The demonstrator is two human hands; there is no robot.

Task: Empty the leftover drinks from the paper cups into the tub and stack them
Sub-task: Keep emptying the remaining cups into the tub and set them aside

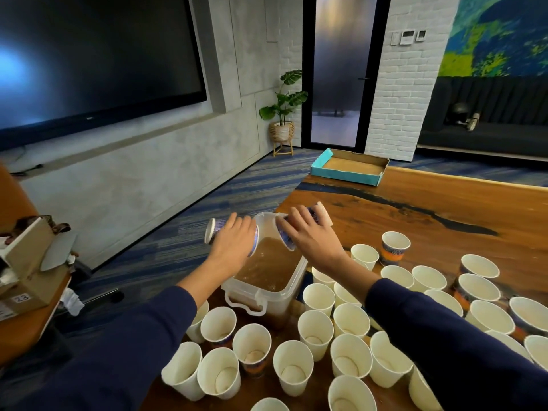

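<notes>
Upright white paper cups are crowded on the wooden table, several cut off below. Beyond, the clear plastic tub of brown liquid. Over it, two patterned paper cups are tipped — one gripped by the left hand, one by the right hand; mouths largely hidden.

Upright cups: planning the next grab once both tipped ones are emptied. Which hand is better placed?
Right, probably. The right hand sits nearer the larger crowd of upright cups beside the tub; the left hand sits over the tub's floor-side edge, though both hold tipped cups.

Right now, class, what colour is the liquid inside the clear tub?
Brown, slightly foamy, filling the tub partway; it shows in the head view, the only view.
</notes>
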